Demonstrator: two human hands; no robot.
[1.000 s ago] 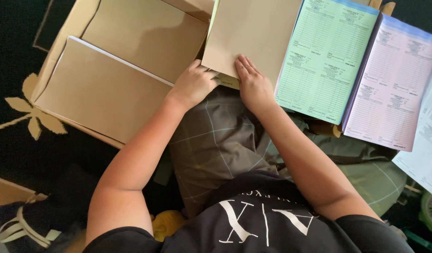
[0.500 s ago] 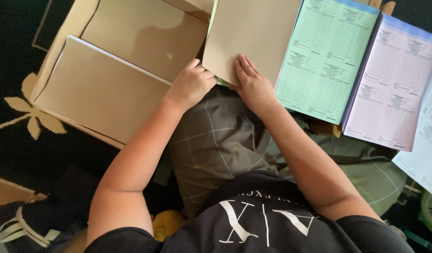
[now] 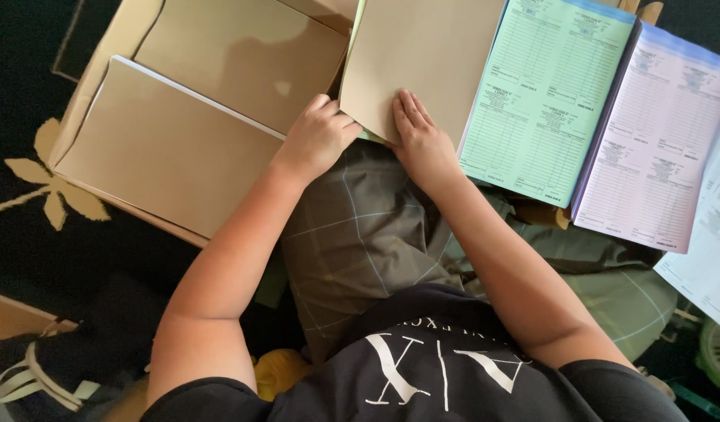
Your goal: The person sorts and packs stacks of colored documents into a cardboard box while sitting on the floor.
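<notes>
A tan cardboard sheet lies in front of me, covering a thin pad with a green edge. My left hand curls around the sheet's lower left corner and pinches it. My right hand lies flat on the sheet's lower edge, fingers spread and pressing down. Right of the sheet lie a green printed form pad and a pink printed form pad.
Two large tan cardboard-backed stacks lie to the left on a dark carpet with a gold leaf pattern. More white forms are at the far right. A dark bag with pale straps sits lower left. My legs in checked fabric are below the pads.
Both hands have shifted very slightly on the tan sheet's lower edge; the sheet and pads stay where they were.
</notes>
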